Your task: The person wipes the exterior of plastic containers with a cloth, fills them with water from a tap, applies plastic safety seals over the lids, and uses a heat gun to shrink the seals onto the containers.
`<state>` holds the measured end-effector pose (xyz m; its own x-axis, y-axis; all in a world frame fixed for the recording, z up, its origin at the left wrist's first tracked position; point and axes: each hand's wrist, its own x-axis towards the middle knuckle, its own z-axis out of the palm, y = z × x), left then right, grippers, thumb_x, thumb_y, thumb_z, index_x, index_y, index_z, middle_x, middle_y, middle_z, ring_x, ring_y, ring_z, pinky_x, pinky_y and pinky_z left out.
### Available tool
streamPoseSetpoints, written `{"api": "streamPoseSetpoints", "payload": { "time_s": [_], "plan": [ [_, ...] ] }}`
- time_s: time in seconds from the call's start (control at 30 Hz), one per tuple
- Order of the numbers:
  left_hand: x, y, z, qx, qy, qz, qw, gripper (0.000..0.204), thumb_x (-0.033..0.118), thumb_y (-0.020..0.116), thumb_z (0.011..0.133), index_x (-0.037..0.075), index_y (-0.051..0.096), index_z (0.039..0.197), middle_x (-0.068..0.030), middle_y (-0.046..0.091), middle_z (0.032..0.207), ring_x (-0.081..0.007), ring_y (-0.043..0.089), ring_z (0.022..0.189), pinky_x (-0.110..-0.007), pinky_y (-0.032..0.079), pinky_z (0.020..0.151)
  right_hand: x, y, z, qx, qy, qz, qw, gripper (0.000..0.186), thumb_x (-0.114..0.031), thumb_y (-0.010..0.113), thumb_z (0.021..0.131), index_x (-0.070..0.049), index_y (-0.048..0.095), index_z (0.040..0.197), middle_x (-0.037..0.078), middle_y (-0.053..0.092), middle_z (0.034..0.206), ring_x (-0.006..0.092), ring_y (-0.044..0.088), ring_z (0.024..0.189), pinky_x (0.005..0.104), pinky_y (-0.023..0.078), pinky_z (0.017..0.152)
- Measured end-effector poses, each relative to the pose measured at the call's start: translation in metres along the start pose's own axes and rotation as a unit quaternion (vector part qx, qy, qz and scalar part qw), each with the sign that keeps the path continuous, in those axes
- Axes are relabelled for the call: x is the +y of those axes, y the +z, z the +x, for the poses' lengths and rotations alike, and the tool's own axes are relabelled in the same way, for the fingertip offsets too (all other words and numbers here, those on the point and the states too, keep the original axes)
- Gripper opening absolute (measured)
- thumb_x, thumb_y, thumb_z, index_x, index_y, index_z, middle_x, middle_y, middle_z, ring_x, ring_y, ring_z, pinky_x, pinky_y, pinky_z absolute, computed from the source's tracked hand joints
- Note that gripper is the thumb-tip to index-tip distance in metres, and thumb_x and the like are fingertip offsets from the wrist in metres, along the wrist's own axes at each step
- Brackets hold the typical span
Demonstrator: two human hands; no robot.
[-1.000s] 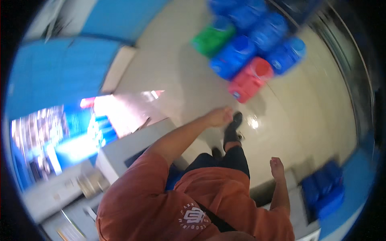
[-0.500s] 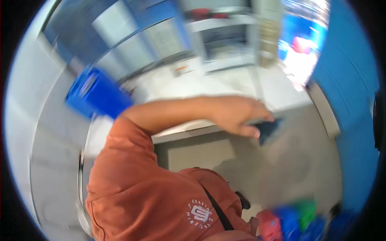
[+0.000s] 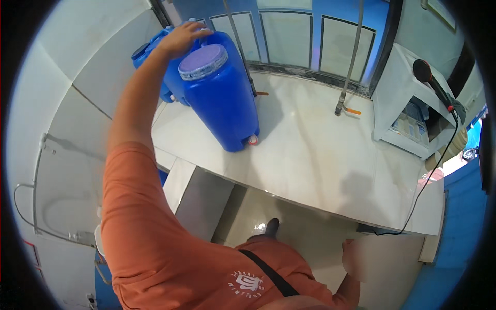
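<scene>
My left arm reaches up to the blue plastic jugs at the back left. Over their tops, my left hand [image 3: 182, 40] has its fingers extended, with nothing visible in them; I cannot tell whether it touches a jug. Just to its right, the nearest blue jug [image 3: 222, 108] stands upright, with a wide pale purple lid and a small spout low on its front. Another blue jug [image 3: 173, 82] is partly hidden behind my forearm. Low at the right, my right hand [image 3: 352, 258] hangs beside my body, its fingers smeared.
The jugs stand on a white tiled counter [image 3: 315, 150]. Two upright metal pipes end in valves with orange handles, one being the right valve [image 3: 340, 106]. A white cabinet [image 3: 408, 103] carries a black corded hairbrush-like tool [image 3: 434, 82]; its cord [image 3: 421, 194] droops over the counter edge.
The view has turned, and my left hand has moved from above the floor, where it held a dark thing, to the blue jugs. That dark thing no longer shows.
</scene>
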<state>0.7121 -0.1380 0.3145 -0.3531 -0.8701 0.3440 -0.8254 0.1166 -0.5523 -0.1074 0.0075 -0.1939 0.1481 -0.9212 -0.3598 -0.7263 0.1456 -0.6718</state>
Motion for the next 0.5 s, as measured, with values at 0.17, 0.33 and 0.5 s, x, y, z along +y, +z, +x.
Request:
{"api": "streamPoseSetpoints", "payload": {
  "time_s": [0.17,0.33,0.5],
  "plan": [
    [0.005,0.034,0.004,-0.057,-0.056,-0.141,0.987,0.022,0.020,0.066,0.084,0.010,0.072,0.103,-0.0146,0.069,0.119,-0.0374,0.050,0.136,-0.044,0.043,0.112,0.012,0.004,-0.035,-0.079,0.087,-0.064,0.991,0.030,-0.026,0.069,0.093,0.000,0.065,0.108,0.014,0.070,0.088,0.0250,0.068,0.081,0.0365,0.054,0.075],
    [0.017,0.016,-0.008,-0.059,-0.036,-0.117,0.991,0.019,0.019,0.066,0.082,0.006,0.069,0.095,-0.0137,0.071,0.114,-0.0368,0.058,0.126,-0.044,0.045,0.109,0.004,0.018,-0.051,-0.095,0.044,-0.019,0.994,0.033,-0.027,0.067,0.094,-0.002,0.066,0.115,0.021,0.072,0.107,0.0330,0.070,0.101,0.0414,0.054,0.087],
    [0.079,-0.035,-0.026,-0.017,-0.012,-0.151,0.988,0.010,0.014,0.066,0.081,0.007,0.068,0.088,-0.0129,0.067,0.097,-0.0327,0.065,0.101,-0.040,0.053,0.085,-0.096,0.056,-0.028,-0.174,-0.137,0.013,0.975,0.042,-0.036,0.066,0.096,0.001,0.067,0.115,0.023,0.070,0.114,0.0340,0.068,0.105,0.0423,0.053,0.091]
  ]
}}
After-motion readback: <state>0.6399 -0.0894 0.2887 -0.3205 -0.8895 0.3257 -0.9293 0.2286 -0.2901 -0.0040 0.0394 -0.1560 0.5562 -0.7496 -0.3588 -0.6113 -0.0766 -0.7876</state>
